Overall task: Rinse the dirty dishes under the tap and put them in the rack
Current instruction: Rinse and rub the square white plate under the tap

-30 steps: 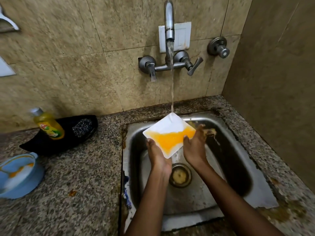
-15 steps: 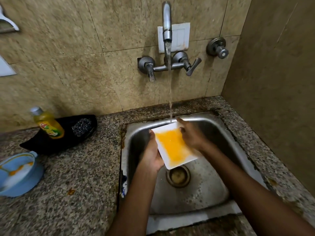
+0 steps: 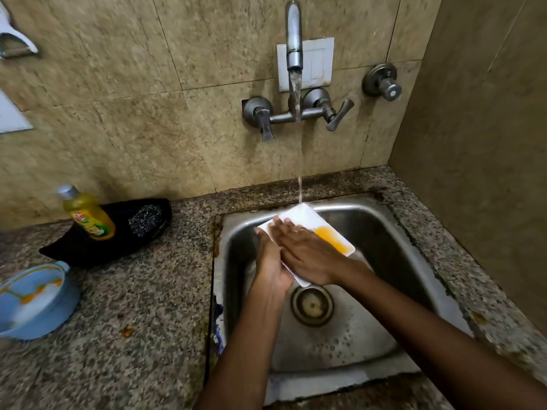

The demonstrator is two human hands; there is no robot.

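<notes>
Water is running from the tap (image 3: 294, 39) in a thin stream, landing right on the far corner of the square white plate (image 3: 307, 220) held tilted over the steel sink (image 3: 384, 232). The plate's upper part looks washed white, while an orange-yellow stain clings to its right side, near the lower edge. The left hand (image 3: 270, 261) grips the plate's left edge from underneath, thumb hooked over the rim. The right hand (image 3: 307, 255) lies flat across the plate's face, fingers straight and together, pressing on the wet surface. Below them sits the round drain (image 3: 312, 304), yellowish inside, with droplets on the basin floor.

Over on the speckled granite tabletop (image 3: 133, 321), a yellow dish-soap bottle (image 3: 88, 214) leans on a black tray (image 3: 118, 232); its label has red and green print, too blurred to read. A grey metal scrubber (image 3: 146, 218) rests in that tray beside it. At the left edge, a blue bowl (image 3: 32, 300) shows orange smears and white inside. Behind the spout, a white switch plate (image 3: 318, 63) is fixed to the tiled wall.
</notes>
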